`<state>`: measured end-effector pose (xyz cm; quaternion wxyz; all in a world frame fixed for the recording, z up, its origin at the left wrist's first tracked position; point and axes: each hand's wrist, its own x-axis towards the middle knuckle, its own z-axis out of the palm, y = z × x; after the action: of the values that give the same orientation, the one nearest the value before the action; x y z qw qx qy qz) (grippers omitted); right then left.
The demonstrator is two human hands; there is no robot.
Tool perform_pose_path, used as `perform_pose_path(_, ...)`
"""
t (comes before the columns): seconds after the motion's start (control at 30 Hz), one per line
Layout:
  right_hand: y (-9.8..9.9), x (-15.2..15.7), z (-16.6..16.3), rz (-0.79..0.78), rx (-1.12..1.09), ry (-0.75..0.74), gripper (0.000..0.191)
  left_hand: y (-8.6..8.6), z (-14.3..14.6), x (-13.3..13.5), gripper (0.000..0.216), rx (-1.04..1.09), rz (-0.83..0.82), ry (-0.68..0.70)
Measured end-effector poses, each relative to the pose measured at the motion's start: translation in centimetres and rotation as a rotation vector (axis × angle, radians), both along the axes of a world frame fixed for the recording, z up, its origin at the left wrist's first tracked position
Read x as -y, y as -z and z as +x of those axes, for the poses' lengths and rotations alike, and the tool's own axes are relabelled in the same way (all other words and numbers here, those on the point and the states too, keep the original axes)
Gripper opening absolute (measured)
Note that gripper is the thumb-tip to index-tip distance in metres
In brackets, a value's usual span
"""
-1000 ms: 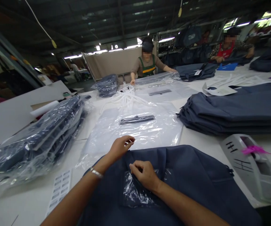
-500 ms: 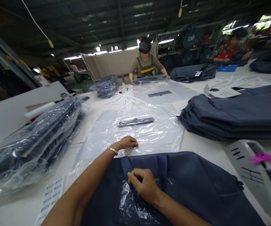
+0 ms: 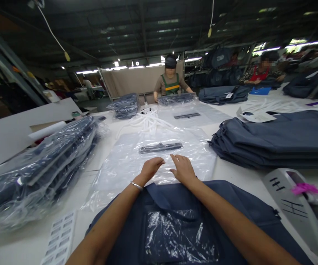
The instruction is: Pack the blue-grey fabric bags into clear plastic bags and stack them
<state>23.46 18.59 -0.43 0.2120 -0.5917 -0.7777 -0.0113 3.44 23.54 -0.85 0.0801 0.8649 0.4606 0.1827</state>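
Note:
A dark blue fabric bag [image 3: 230, 217] with a clear plastic pocket [image 3: 175, 232] lies right in front of me. Just beyond it is a stack of clear plastic bags [image 3: 125, 162] with a dark zip strip [image 3: 161, 147]. My left hand [image 3: 150, 167] rests on the near edge of the top plastic bag, fingers curled down on the film. My right hand [image 3: 183, 168] lies beside it on the same edge, fingers stretched flat. A metal bracelet sits on my left wrist.
Packed blue bags in plastic [image 3: 42, 165] are piled at the left. Folded blue bags [image 3: 280, 138] are stacked at the right. A grey tape dispenser [image 3: 299, 206] stands at the near right, a label sheet [image 3: 60, 237] at the near left. White cords [image 3: 147, 119] lie farther back. A person [image 3: 171, 79] works at the table's far end.
My right hand left the plastic pocket on the blue bag and moved forward onto the clear bag's edge beside my left hand. The left hand shifted slightly forward.

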Motion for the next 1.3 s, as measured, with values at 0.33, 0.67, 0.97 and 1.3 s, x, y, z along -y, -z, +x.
perform_pose_path(0.33,1.0,-2.7,13.0,-0.135,0.171,0.135,0.039,-0.8,-4.3,1.4,0.03,-0.239,0.01,-0.1)
perform_pose_path(0.67,3.1,2.7,21.9,-0.179,0.01,0.243,0.034,-0.6,-14.7,5.4,0.033,-0.325,-0.072,-0.277)
perform_pose_path(0.97,3.0,6.1,23.6,-0.421,-0.287,0.225,0.019,-0.5,-19.6,10.2,0.044,-0.144,-0.226,-0.353)
perform_pose_path(1.3,3.0,8.3,23.9,-0.44,-0.724,0.319,0.015,-0.4,-19.8,12.3,0.054,-0.015,-0.329,-0.409)
